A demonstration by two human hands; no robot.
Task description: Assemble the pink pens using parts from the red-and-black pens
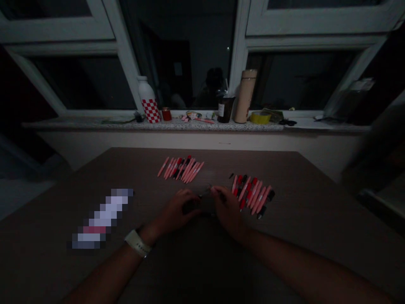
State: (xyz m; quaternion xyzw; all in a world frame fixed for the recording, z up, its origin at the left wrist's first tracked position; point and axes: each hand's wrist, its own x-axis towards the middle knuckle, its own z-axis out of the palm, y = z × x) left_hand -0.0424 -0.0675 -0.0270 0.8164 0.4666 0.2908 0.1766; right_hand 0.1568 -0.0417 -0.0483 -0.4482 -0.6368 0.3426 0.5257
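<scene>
My left hand [177, 209] and my right hand [228, 211] meet at the middle of a brown table [142, 169], both closed around a small dark object [207, 204]. Its shape is hard to tell in the dim light and behind my fingers. A thin dark piece seems to stick out from it. Beyond my hands lies a bundle of pink and black pens [181, 169]. A second group of pink, red and black pens and pen parts [251, 194] lies just right of my right hand. A pale watch [137, 243] circles my left wrist.
A pixelated patch [101, 217] hides something on the table's left. Behind the table, a stone windowsill [190, 125] holds a checkered white bottle [148, 101], a tan flask [245, 96], a dark jar [225, 109], yellow tape [260, 117] and small items.
</scene>
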